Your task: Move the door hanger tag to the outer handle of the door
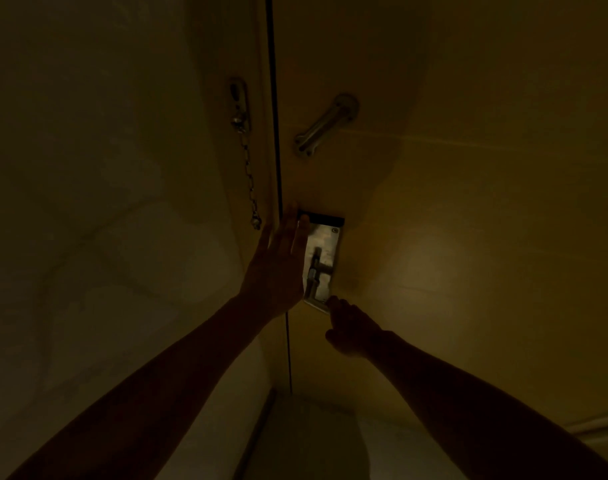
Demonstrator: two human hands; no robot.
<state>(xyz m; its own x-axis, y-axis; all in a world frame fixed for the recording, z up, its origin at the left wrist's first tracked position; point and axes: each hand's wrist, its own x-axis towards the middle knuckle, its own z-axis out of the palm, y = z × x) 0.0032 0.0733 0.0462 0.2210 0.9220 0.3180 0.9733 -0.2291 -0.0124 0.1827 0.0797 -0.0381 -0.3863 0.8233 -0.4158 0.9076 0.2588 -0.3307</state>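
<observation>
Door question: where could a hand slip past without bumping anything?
Bare door lies right of the lock plate and below the upper bar handle. It is crowded at the door edge: the left hand lies flat there, the chain hangs beside it, and the right hand is at the plate's bottom.

Dim, yellowish light. Security chain [247,161] hangs slack from a metal mount [238,98] on the door frame [261,140], at 11 o'clock from picture centre; its free end dangles just beside the dark door gap. Wall [88,202] fills 9 o'clock. Pale floor [306,441] at 6 o'clock. Skirting [596,429] at 4 o'clock.
</observation>
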